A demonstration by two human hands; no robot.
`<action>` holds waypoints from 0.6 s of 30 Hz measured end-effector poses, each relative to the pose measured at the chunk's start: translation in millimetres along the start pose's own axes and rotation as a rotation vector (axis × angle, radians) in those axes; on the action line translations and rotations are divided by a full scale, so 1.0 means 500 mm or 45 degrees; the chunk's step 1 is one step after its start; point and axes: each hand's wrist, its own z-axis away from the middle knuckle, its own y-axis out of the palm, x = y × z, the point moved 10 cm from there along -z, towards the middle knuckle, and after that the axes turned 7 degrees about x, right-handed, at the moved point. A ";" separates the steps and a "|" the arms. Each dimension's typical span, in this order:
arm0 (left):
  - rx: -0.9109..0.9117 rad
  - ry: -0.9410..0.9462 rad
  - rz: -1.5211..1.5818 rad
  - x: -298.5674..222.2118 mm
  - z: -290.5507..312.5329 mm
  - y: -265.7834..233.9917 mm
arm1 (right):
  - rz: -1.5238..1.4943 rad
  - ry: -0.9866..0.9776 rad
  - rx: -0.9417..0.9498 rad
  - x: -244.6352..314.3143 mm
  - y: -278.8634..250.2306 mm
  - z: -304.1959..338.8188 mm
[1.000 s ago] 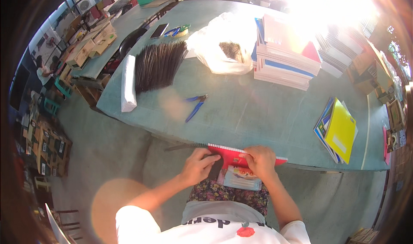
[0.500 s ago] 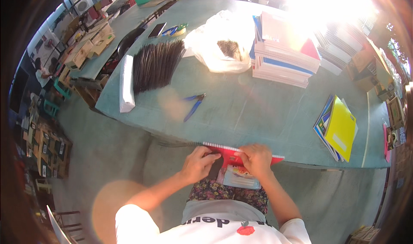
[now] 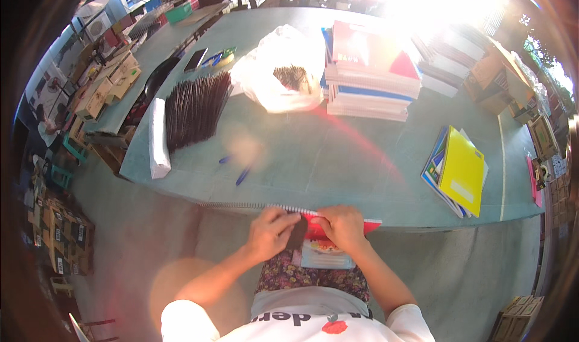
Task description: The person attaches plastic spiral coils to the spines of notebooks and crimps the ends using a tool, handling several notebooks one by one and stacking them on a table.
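Note:
At the table's near edge I hold a red spiral notebook (image 3: 372,226) over my lap. My left hand (image 3: 270,234) is closed around its left end, fingers curled near the bound edge. My right hand (image 3: 342,228) grips the notebook's middle, thumb over the cover. A thin dark spiral coil (image 3: 232,205) sticks out leftward from the bound edge. White binding loops run along the top between my hands. Below the red cover, a pale blue packet-like picture area (image 3: 325,259) shows; whether it belongs to the notebook I cannot tell.
On the green table (image 3: 362,161) lie blue-handled pliers (image 3: 243,177), partly lost in glare, black coils (image 3: 196,110), a long white package (image 3: 158,140) and a white plastic bag (image 3: 253,70). Notebook stacks (image 3: 371,104) stand behind; yellow-topped notebooks (image 3: 461,170) lie right.
My view has shifted, so the table's things appear further left. Both hands keep their hold on the red notebook. More of the coil shows left of it.

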 end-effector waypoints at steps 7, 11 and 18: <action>-0.130 -0.109 -0.102 0.005 -0.007 -0.024 | -1.052 0.581 0.074 -0.206 -0.048 0.125; -0.263 -0.104 -0.060 -0.008 -0.029 -0.068 | -1.608 0.809 -0.244 -0.226 0.007 0.200; -0.114 -0.156 0.011 -0.003 -0.028 -0.040 | -1.649 0.809 -0.219 -0.220 0.117 0.222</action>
